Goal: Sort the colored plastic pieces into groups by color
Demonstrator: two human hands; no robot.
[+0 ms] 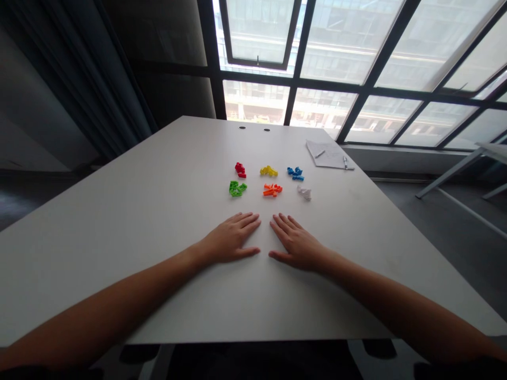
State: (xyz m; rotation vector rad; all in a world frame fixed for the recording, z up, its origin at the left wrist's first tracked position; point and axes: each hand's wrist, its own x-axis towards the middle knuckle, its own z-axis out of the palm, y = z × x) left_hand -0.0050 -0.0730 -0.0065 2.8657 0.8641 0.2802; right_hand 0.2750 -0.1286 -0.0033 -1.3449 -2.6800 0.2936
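Observation:
My left hand (233,237) lies flat on the white table (166,174), palm down, thumb apart from the fingers. Opposite it, my right hand (295,241) rests the same way, with a small gap between the two. Neither holds anything. Just beyond the fingertips are small piles of plastic pieces in two rows. The nearer row has a green pile (236,188), an orange pile (272,190) and a white pile (304,192). Behind them sit a red pile (240,169), a yellow pile (269,171) and a blue pile (296,173). The pieces' exact kind is too small to tell.
Paper sheets (327,154) with a pen (320,154) and another pen-like item (346,162) lie at the back right. Two dark round holes mark the table's far edge. Large windows (332,42) stand behind, a dark curtain (79,68) at left, another table (491,150) at right.

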